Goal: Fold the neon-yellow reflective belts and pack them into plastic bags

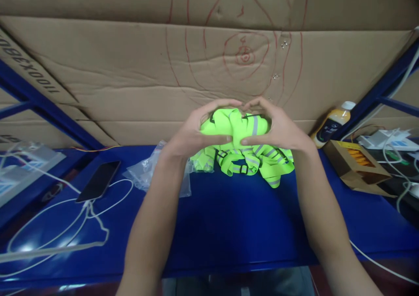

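Observation:
Between my two hands is a bunched neon-yellow reflective strap with grey stripes, lifted above the blue table. My left hand curls round its left side, thumb across the front. On the right side my right hand grips it the same way, and the fingertips of both hands nearly meet at the top. Below lies a heap of more neon straps with black buckles, partly covered by the bundle. A clear plastic bag rests beside my left forearm.
On the left of the blue table lie a phone and looped white cables. To the right stand a bottle of orange drink and an open cardboard box. A cardboard wall closes off the back.

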A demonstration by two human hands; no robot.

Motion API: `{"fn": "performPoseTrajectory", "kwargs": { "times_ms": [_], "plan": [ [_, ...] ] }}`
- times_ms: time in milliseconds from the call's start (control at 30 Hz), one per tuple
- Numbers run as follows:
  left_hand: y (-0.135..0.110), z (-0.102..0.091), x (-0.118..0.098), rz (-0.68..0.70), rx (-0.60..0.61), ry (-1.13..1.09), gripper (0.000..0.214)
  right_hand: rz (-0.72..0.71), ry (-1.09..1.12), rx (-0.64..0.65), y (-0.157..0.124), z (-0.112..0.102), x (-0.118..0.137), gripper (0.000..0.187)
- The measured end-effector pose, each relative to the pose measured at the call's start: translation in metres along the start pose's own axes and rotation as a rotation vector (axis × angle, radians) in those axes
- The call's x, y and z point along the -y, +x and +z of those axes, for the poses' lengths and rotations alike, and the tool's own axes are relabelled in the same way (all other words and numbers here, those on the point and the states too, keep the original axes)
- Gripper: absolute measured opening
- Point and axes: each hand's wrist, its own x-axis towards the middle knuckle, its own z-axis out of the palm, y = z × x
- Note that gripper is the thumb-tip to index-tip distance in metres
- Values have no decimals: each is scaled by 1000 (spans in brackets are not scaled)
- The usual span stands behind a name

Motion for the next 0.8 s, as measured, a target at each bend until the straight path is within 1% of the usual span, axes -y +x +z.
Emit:
{"fn": "performPoseTrajectory", "kwargs": {
  "times_ms": [67,133,167,200,267,333,367,467,500,567,667,733,800],
  "plan": [
    [0,4,-5,25,28,37,70,51,29,51,-2,0,-9,70],
    [0,8,-8,50,45,74,64,118,167,100,-3,2,-14,65],
    [1,10,-10,74,42,81,61,153,245,103,-4,3,-15,62],
    [1,11,-10,98,35,82,57,184,306,95,-4,4,-14,57],
    [1,13,-10,126,29,73,52,215,358,61,-4,4,-9,49],
    [1,12,-10,102,27,75,48,219,355,36,-4,2,-2,48],
    [1,11,-10,80,30,77,50,216,346,27,-4,1,2,48],
    [-1,8,-10,5,69,16,69,169,229,-17,-4,-3,12,46],
    [-2,9,-9,-29,76,-15,71,144,166,-37,-4,-4,15,46],
    [-3,11,-8,-110,38,-77,62,79,39,-78,-4,-4,18,48],
    [-4,17,-2,-237,-80,-130,45,-54,-106,-93,-3,-1,19,49],
    [-3,18,5,-299,-140,-196,42,-154,-174,-84,-2,4,18,47],
    [-3,16,12,-362,-183,-292,40,-224,-224,-74,-1,8,18,46]
  ]
}}
